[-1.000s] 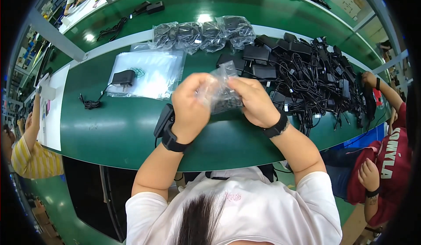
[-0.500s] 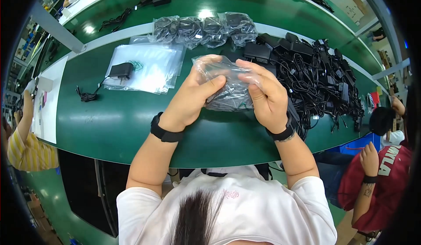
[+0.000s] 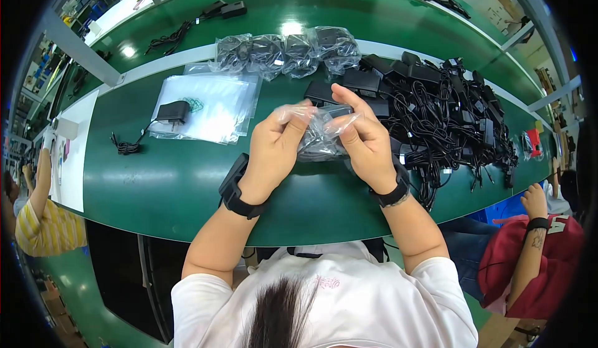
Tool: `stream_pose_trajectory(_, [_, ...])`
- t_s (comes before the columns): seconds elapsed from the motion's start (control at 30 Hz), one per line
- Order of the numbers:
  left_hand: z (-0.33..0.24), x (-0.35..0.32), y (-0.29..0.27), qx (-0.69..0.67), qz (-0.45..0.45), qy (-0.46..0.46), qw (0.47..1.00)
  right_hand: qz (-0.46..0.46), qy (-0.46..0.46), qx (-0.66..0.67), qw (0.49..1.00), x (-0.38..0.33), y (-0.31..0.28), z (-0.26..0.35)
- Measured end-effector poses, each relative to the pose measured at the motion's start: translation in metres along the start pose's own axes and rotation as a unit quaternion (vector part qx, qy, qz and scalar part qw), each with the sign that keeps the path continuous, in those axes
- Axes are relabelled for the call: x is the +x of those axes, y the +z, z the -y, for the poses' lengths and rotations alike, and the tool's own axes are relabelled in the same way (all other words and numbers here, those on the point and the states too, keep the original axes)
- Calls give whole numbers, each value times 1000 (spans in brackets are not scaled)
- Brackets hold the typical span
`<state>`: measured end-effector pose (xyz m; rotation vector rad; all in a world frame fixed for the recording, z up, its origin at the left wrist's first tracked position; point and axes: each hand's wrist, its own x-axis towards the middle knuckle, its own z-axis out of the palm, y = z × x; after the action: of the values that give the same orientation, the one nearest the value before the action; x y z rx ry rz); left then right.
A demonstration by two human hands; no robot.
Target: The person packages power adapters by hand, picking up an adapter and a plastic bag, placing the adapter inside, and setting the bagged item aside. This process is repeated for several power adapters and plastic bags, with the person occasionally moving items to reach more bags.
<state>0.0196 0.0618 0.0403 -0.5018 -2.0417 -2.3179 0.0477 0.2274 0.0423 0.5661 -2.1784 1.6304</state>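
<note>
A clear plastic bag is gathered between my two hands over the middle of the green table. My left hand pinches the bag's left side between thumb and fingers. On the other side, my right hand grips the bag with thumb and forefinger, its other fingers partly raised. Something dark shows through the crumpled plastic, but its shape is unclear. Just beyond my hands lies a black power adapter. To the left, another black adapter with a coiled cable rests on a stack of flat clear bags.
A large heap of black adapters and cables covers the right side. Several bagged adapters stand in a row along the back. Loose adapters lie on the far surface. Co-workers sit at left and right.
Both hands have drawn in, and the bag between them is bunched smaller and tighter. The black adapter beyond my hands now shows. The whole view has shifted slightly.
</note>
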Motion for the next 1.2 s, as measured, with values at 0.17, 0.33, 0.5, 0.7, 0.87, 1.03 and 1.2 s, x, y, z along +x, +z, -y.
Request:
stream_pose_trajectory(0.17, [-13,2,-9,335,-19,301,893,-62,52,108,991,-3,2,-6])
stream_pose_trajectory(0.33, [-22,-6,-3,169,55,49,983,-95,75,99,988,-5,3,-13])
stream_pose_trajectory(0.5, [-6,-1,-7,172,129,89,973,-112,113,123,980,-8,11,-12])
stream_pose_trajectory(0.7, [-6,-4,-1,188,95,265,941,-151,121,120,974,-5,7,-9])
stream_pose_trajectory(0.87, [-5,-21,5,139,-23,156,978,-126,-60,-126,982,-1,6,-4])
stream_pose_trajectory(1.03, [-13,-16,8,82,-28,-11,996,-70,74,77,992,-10,15,12])
stream_pose_trajectory(1.2, [5,-16,11,89,7,79,993,-122,107,103,981,-6,8,20])
